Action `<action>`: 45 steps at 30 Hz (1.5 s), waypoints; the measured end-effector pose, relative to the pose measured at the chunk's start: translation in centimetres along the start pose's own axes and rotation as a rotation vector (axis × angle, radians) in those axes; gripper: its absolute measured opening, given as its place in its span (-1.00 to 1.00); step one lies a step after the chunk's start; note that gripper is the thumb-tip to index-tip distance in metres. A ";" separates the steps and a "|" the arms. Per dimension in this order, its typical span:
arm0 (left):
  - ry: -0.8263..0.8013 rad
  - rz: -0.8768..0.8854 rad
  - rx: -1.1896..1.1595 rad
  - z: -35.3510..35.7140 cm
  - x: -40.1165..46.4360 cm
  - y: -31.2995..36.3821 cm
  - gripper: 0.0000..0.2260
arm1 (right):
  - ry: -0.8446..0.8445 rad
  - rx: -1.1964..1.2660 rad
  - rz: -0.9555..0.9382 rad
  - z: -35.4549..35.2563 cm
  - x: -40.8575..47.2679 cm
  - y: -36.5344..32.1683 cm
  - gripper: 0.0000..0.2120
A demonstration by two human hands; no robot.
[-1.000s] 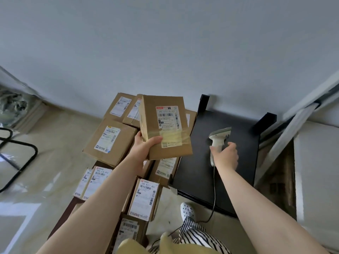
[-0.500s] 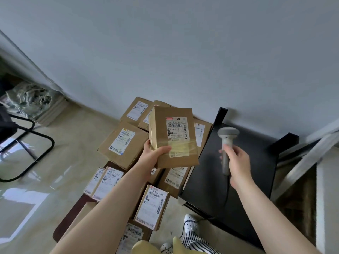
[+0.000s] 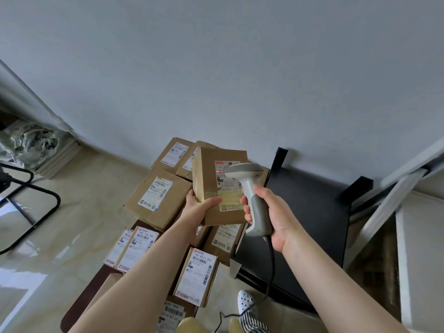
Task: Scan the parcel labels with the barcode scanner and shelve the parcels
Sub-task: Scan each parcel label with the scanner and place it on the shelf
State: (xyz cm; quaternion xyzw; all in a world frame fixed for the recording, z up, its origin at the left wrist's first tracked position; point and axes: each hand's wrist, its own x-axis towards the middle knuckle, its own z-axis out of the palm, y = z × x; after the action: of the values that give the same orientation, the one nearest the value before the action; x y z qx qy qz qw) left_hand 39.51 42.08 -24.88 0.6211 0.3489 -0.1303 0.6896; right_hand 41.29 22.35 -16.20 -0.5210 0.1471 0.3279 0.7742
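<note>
Scanner (image 3: pixel 249 188) now raised over parcel (image 3: pixel 211 186), both hands' fingers gripping

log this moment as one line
step: scanning | left hand: holds parcel | right hand: grips scanner | red line on label

Glossy beige tiled floor (image 3: pixel 79 212) is seen, bounded by a grey wall. Cardboard parcels (image 3: pixel 157 195) with white labels are piled on it, some overlapping. Just right of the pile a low black counter (image 3: pixel 312 212) is placed. A black tubular frame (image 3: pixel 36 212) is set at far left, well apart.
</note>
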 end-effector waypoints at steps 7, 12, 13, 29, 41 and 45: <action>-0.006 0.014 -0.025 -0.2 -0.5 -0.1 0.23 | 0.017 -0.025 -0.020 0.1 -0.1 0.4 -0.70; -0.012 0.013 -0.034 -0.6 -0.7 0.1 0.07 | 0.013 -0.031 -0.056 -0.7 -0.2 0.6 -0.70; -0.017 0.019 -0.042 -0.6 -0.7 0.3 0.04 | 0.025 -0.049 -0.077 -1.2 -0.1 0.7 -0.72; -0.125 0.027 -0.087 1.1 -0.2 -1.1 -0.18 | 0.797 -0.435 -0.059 -14.4 7.1 6.4 -0.61; -0.195 0.028 -0.136 3.7 2.0 -1.4 -0.16 | 0.783 -0.326 -0.005 -16.2 11.1 6.7 -0.68; -0.193 0.038 -0.176 4.2 2.0 -1.1 -0.16 | 0.790 -0.447 -0.018 -16.7 11.0 6.7 -0.68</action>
State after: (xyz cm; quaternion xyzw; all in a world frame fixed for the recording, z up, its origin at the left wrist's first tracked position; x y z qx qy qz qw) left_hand 41.60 38.38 -27.08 0.5491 0.2792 -0.1452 0.7742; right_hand 46.92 12.76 -34.12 -0.7619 0.3522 0.1211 0.5299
